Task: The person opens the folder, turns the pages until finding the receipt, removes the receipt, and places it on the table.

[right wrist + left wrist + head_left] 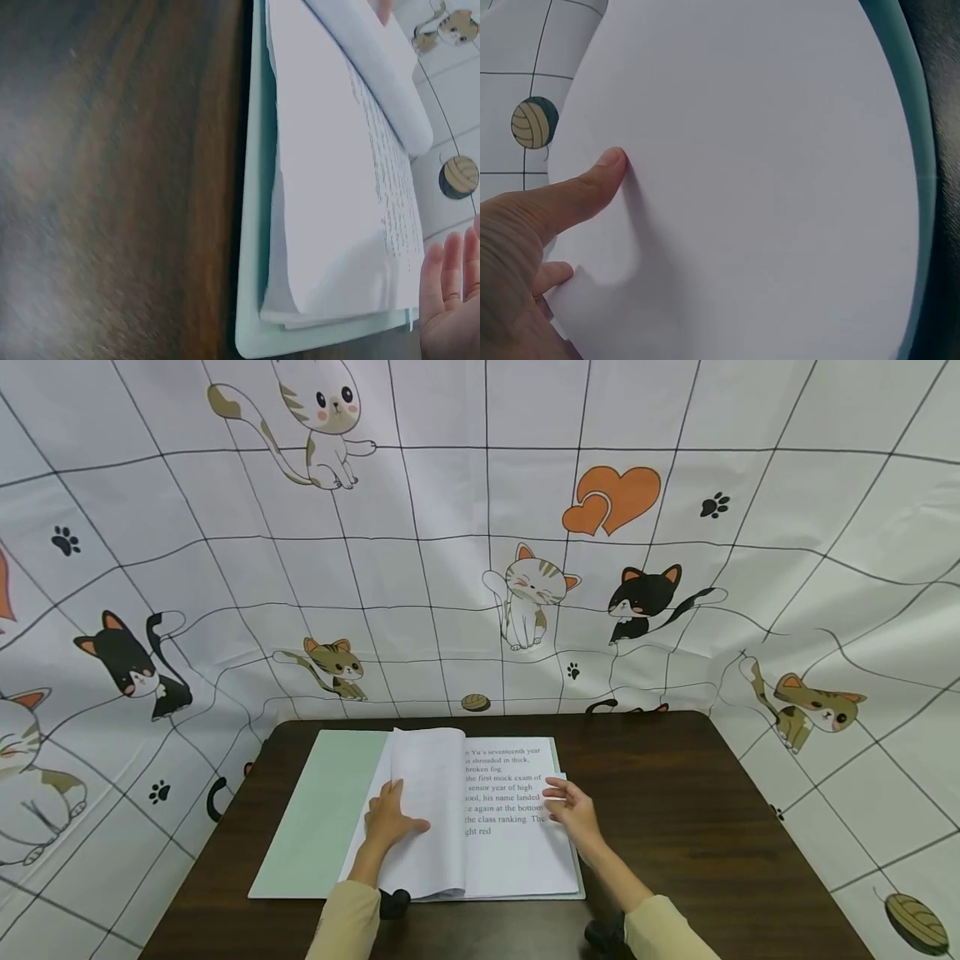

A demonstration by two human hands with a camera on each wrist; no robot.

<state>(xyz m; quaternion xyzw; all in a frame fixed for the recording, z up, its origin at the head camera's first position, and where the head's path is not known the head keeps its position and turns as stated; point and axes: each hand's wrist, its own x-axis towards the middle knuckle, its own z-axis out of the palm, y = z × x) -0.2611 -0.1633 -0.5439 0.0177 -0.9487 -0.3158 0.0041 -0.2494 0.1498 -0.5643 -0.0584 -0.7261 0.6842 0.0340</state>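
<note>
1. Pale yellow sleeves (345,920) come nearest, with a dark object (395,904) at each wrist (too hidden to identify).
2. Beyond them an open book (446,852) lies on the dark brown desk (667,802), its light green cover (322,814) spread out to the left.
3. Left hand (385,825): its grip is apart, thumb away from the fingers, resting on a blank page (431,768) that bulges into a soft roll near the book's middle.
4. Right hand (572,814): its grip looks loose, fingers extended at the outer edge of the printed page (510,860); whether they touch the paper, I cannot tell.
5. Handling, as I judge it: the sheets should be light, limp and easily creased, the cover stiffer. Single leaves are best taken by an outer edge or corner, pinched lightly.
</note>
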